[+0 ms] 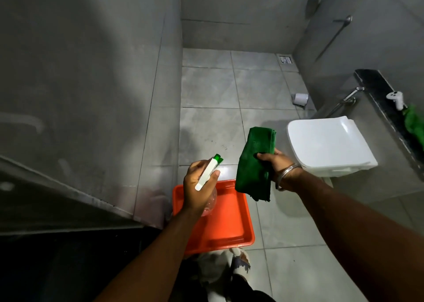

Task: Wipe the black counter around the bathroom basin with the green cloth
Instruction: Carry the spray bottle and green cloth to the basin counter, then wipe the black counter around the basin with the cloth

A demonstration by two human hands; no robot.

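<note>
- The right hand grips the green cloth, thumb pressed into its front; the cloth is soft and matte, folded into a long thick pad that stands above the fingers and hangs below the wrist with a ragged lower edge.
- A thin metal bangle circles the right wrist.
- The left hand is closed around a spray bottle: a white plastic trigger head with a green nozzle points up and away from the hand, and the clear, rounded body shows under the palm.
- Below both hands an orange tray lies on the floor, smooth plastic, rectangular with rounded corners and a raised rim.
- The floor is made of large grey square tiles with thin joints.
- Just right of the right hand sits a toilet, glossy white, its squared lid shut.
- Farther right, beyond the toilet, a narrow black ledge of polished stone runs along the wall; a white controller and a second green rag lie on it.
- The basin is not in view.
</note>
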